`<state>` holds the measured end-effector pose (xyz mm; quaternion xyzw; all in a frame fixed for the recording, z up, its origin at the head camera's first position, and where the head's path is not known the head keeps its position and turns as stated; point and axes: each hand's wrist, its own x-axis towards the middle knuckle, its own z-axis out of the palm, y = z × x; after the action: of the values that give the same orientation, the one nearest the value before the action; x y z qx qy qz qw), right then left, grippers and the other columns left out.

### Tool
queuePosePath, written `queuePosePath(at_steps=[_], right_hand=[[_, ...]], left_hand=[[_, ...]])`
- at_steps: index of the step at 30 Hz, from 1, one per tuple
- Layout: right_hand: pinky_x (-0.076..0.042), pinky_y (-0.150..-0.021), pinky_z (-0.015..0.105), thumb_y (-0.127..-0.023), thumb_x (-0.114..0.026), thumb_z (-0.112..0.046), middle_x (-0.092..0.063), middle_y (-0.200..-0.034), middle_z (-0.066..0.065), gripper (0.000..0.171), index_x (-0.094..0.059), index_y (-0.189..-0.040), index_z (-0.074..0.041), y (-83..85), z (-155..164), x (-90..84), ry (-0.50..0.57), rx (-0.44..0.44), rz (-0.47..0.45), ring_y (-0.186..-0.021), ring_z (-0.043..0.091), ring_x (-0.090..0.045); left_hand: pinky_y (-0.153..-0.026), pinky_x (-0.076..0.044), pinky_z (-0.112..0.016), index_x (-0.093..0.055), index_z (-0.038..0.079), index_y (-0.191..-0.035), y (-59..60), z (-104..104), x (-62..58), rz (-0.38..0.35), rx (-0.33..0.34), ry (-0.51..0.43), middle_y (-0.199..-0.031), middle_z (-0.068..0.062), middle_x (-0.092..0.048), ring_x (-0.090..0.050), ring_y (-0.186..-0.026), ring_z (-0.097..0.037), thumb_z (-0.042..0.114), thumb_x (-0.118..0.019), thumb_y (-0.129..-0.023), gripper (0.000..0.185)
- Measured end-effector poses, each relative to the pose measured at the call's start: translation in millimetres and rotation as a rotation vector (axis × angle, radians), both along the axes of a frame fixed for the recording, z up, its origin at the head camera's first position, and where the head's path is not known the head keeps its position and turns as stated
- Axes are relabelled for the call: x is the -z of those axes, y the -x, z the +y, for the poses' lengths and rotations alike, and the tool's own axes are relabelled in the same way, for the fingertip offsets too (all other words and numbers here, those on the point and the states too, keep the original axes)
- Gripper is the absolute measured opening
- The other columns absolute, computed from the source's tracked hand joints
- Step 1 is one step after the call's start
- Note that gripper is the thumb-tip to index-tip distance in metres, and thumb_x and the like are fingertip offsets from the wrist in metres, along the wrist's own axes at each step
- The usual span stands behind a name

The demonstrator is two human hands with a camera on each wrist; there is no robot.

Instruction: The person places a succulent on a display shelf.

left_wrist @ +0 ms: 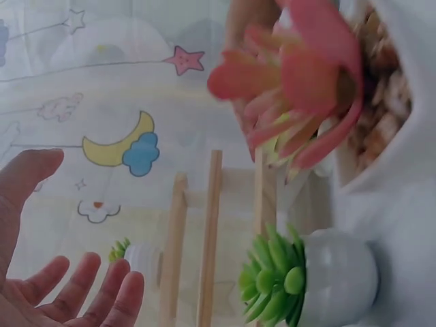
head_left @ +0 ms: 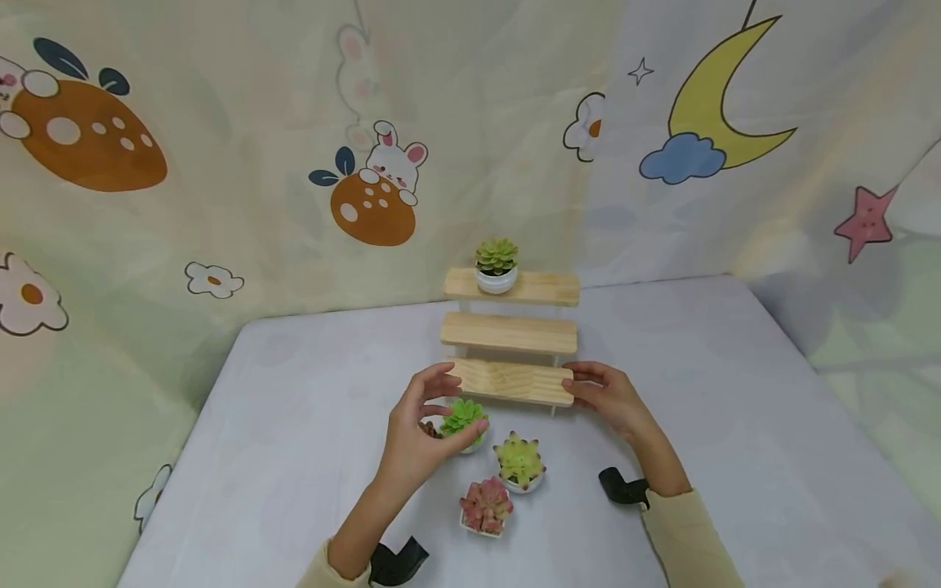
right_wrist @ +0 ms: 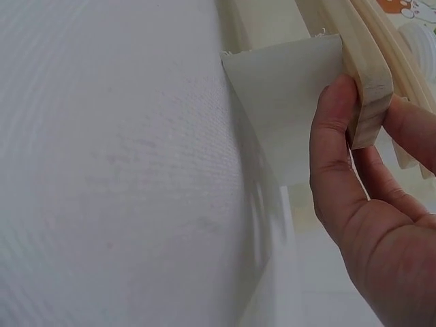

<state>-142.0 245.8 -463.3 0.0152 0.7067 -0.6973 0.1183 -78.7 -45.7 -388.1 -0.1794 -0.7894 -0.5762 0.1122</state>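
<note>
Behind it all stretches the pale printed backdrop (head_left: 257, 122), and below it the white-covered table (head_left: 316, 392). Onto the three-tier wooden stand (head_left: 509, 331), upright near the table's back edge! Take its lowest board (head_left: 515, 382) as the clock's centre, read from the head view.

At three o'clock, there's the right hand (head_left: 606, 396), thumb and fingers pinching that board's end, one side each! At eight o'clock, the left hand (head_left: 422, 429): fingers spread and gently curved, thumb well apart, the palm carrying nothing. The left wrist view shows clear air between it and the pots.

Now the plants! High at twelve, the top-tier succulent (head_left: 497, 265) sits in its round white pot. At eight, the bright green succulent (head_left: 465, 416) stands on the table, framed by the left hand's thumb and fingers. Down at six, the yellow-green succulent (head_left: 519, 461), and just beyond, between six and seven, the pink succulent (head_left: 485, 506) in a squarish white pot. Smallest of all, at eight, a brown object (head_left: 431, 429), mostly hidden by the left hand.
</note>
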Motion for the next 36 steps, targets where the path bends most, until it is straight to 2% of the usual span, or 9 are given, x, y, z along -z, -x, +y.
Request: queuePosePath(at_steps=[6,11,15,19,22,28,30,36], right_hand=[[-0.056,-0.076,0.025,-0.093,-0.065,-0.005,-0.059,-0.107,0.009,0.048,-0.046,-0.133,0.014,0.8,3,0.6,-0.007,0.012,-0.001,-0.087,0.008,-0.064],[-0.057,-0.076,0.025,-0.092,-0.065,-0.006,-0.059,-0.107,0.009,0.049,-0.046,-0.133,0.014,1.2,1,1.8,-0.002,-0.002,-0.005,-0.087,0.008,-0.064],[-0.057,-0.076,0.026,-0.092,-0.065,-0.005,-0.059,-0.107,0.008,0.048,-0.046,-0.133,0.014,1.7,0,1.4,0.006,-0.001,-0.014,-0.087,0.009,-0.064],[-0.057,-0.076,0.026,-0.093,-0.064,-0.005,-0.059,-0.106,0.008,0.048,-0.046,-0.133,0.014,2.5,0,-0.2,0.004,0.000,-0.006,-0.087,0.008,-0.064],[-0.057,-0.076,0.026,-0.093,-0.064,-0.005,-0.059,-0.106,0.007,0.048,-0.046,-0.133,0.014,3.4,1,-0.7,0.003,0.001,-0.004,-0.087,0.008,-0.064],[-0.056,-0.077,0.026,-0.093,-0.064,-0.005,-0.059,-0.106,0.007,0.048,-0.046,-0.133,0.014,3.3,2,-0.5,-0.002,0.006,-0.018,-0.087,0.009,-0.063],[-0.056,-0.077,0.026,-0.093,-0.064,-0.005,-0.059,-0.106,0.007,0.048,-0.046,-0.133,0.014,3.2,2,0.2,-0.001,0.007,-0.019,-0.087,0.009,-0.063],[-0.056,-0.076,0.025,-0.093,-0.064,-0.004,-0.059,-0.105,0.006,0.048,-0.045,-0.133,0.014,3.2,0,2.6,0.012,0.002,-0.017,-0.087,0.009,-0.063]], left_hand=[[-0.082,-0.056,-0.040,-0.053,0.014,-0.133,-15.6,2,10.8,-0.004,0.054,-0.019,-0.116,-0.010,-0.062,-0.060,-0.106,-0.028,0.010,-0.085,-0.075,0.066],[-0.081,-0.056,-0.034,-0.056,0.013,-0.127,-38.8,2,20.7,-0.061,0.029,0.013,-0.118,-0.013,-0.061,-0.061,-0.103,-0.023,0.014,-0.087,-0.073,0.062],[-0.081,-0.055,-0.033,-0.057,0.019,-0.125,-56.5,4,30.9,-0.114,-0.016,0.059,-0.120,-0.001,-0.062,-0.060,-0.102,-0.015,0.019,-0.090,-0.070,0.064],[-0.082,-0.054,-0.035,-0.055,0.027,-0.128,-69.3,5,43.8,-0.167,-0.048,0.091,-0.123,0.009,-0.056,-0.057,-0.101,-0.018,0.024,-0.092,-0.067,0.072],[-0.084,-0.052,-0.034,-0.053,0.029,-0.131,-76.1,9,54.2,-0.221,-0.064,0.112,-0.126,0.009,-0.051,-0.054,-0.103,-0.022,0.026,-0.092,-0.065,0.077],[-0.089,-0.047,-0.030,-0.046,0.016,-0.137,-83.8,16,72.0,-0.391,-0.054,0.161,-0.130,0.001,-0.046,-0.047,-0.111,-0.016,0.034,-0.091,-0.066,0.086],[-0.090,-0.046,-0.030,-0.043,0.015,-0.138,-85.5,19,75.9,-0.421,-0.059,0.168,-0.132,-0.002,-0.046,-0.046,-0.112,-0.015,0.034,-0.091,-0.066,0.089],[-0.090,-0.048,-0.030,-0.045,0.009,-0.134,-86.9,20,83.9,-0.422,-0.106,0.125,-0.126,-0.006,-0.049,-0.050,-0.108,-0.015,0.022,-0.091,-0.066,0.082]])
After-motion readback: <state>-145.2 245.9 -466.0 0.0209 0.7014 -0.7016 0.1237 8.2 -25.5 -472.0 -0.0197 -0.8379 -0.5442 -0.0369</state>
